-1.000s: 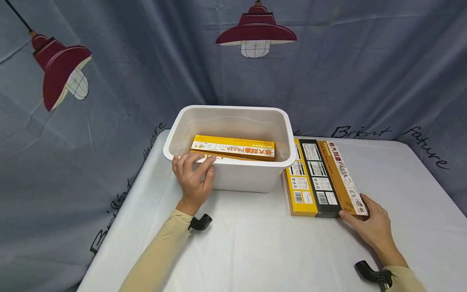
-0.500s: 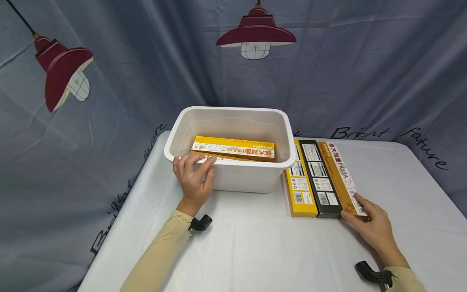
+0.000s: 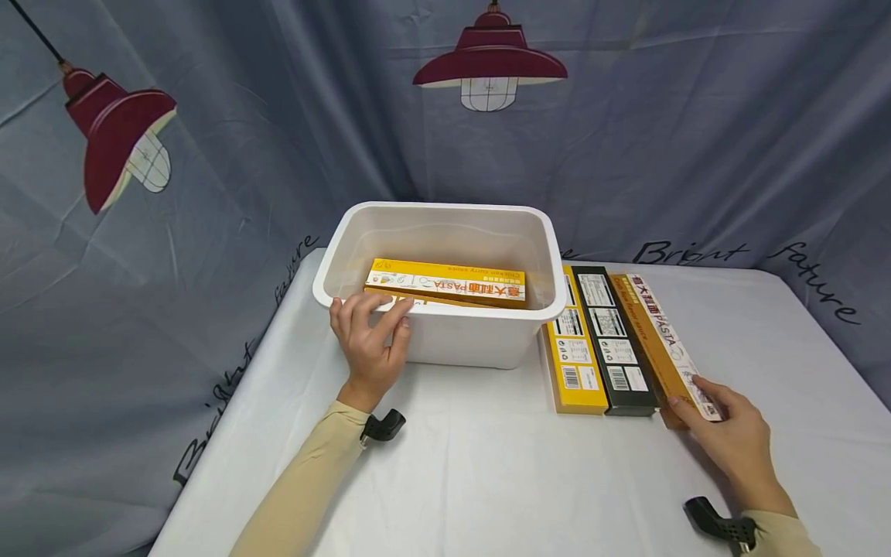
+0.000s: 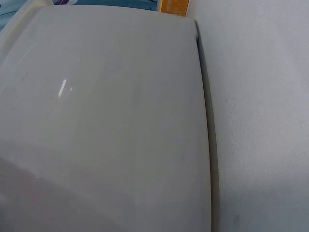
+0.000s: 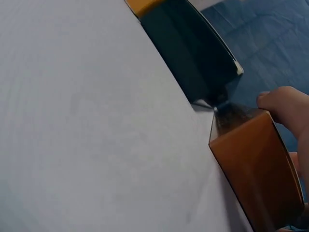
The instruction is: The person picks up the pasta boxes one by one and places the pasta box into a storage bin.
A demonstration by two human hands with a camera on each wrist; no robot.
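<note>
My right hand [image 3: 734, 433] grips the near end of a brown and white pasta box [image 3: 664, 344], thumb on its left side and fingers over its right. In the right wrist view, the box's orange-brown end [image 5: 260, 169] stands beside my thumb, with a gap opening toward the dark box [image 5: 193, 53]. A black box [image 3: 612, 340] and a yellow box [image 3: 574, 356] lie side by side to its left. My left hand [image 3: 369, 340] holds the front rim of a white plastic bin [image 3: 459, 340], fingertips hooked over it. Inside lies a yellow pasta box [image 3: 445, 278], with another partly hidden in front.
A white cloth [image 3: 515, 480] covers the table. Behind it hangs a grey-blue curtain [image 3: 292, 116] printed with red lamps and lettering. The yellow box lies close against the bin's right side. Black wrist cameras sit on both wrists.
My right hand has shifted right, pulling the near end of the brown pasta box away from the black box and slightly toward me. The left hand and bin stay in place.
</note>
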